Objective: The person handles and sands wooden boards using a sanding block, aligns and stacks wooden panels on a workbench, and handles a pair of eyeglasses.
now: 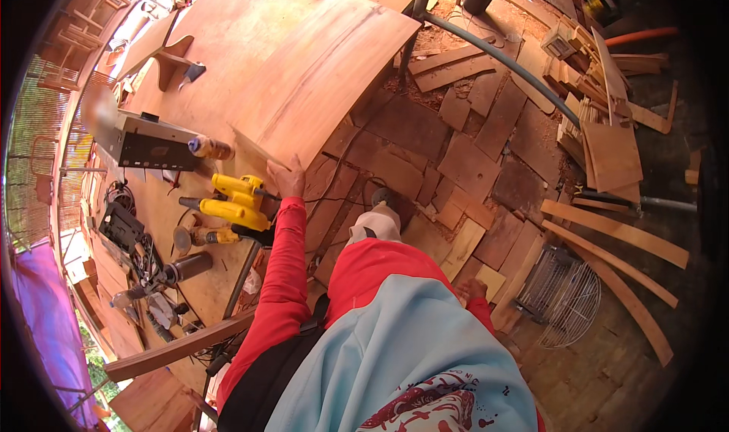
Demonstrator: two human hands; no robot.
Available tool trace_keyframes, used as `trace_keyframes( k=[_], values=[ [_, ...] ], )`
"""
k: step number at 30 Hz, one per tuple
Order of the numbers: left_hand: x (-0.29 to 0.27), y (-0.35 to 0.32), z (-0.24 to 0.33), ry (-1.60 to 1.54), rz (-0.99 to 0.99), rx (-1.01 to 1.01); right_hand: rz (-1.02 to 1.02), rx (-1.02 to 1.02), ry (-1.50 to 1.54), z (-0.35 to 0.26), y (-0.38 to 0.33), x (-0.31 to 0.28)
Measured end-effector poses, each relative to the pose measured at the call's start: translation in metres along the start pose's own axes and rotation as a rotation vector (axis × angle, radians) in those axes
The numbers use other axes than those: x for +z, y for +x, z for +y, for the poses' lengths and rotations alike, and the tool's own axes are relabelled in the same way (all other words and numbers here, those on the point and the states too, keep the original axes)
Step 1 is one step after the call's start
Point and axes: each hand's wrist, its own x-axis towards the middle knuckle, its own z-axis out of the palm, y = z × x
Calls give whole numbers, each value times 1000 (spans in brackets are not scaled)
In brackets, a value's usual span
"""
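The left hand (287, 178) lies flat, fingers apart, on the near edge of the big plywood sheet (304, 75) on the surface (163, 219), just beside the yellow power tool (231, 204). The right hand (472, 289) hangs free at the hip; its grip I cannot tell. Open floor (471, 166) lies to the right of the sheet

Right hand (472, 289) half behind light-blue cloth (395, 356)
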Motion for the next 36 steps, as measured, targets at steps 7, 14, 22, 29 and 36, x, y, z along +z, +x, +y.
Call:
trace_keyframes(
  k=[7, 14, 22, 29, 36],
  values=[
    [28, 8, -12, 3, -162, -275, -66, -172, 159, -118, 18, 39],
    [5, -4, 43, 7, -256, -85, -6, -164, -237, -123, 27, 77],
    [5, -10, 36, 218, -248, -30, -30, -307, -622, -233, 55, 120],
    [2, -18, 44, 123, -165, -56, -113, -568, -1080, -388, 124, 243],
    [1, -11, 62, 87, -196, -219, -681, -791, -603, -578, 134, 430]
  ],
)
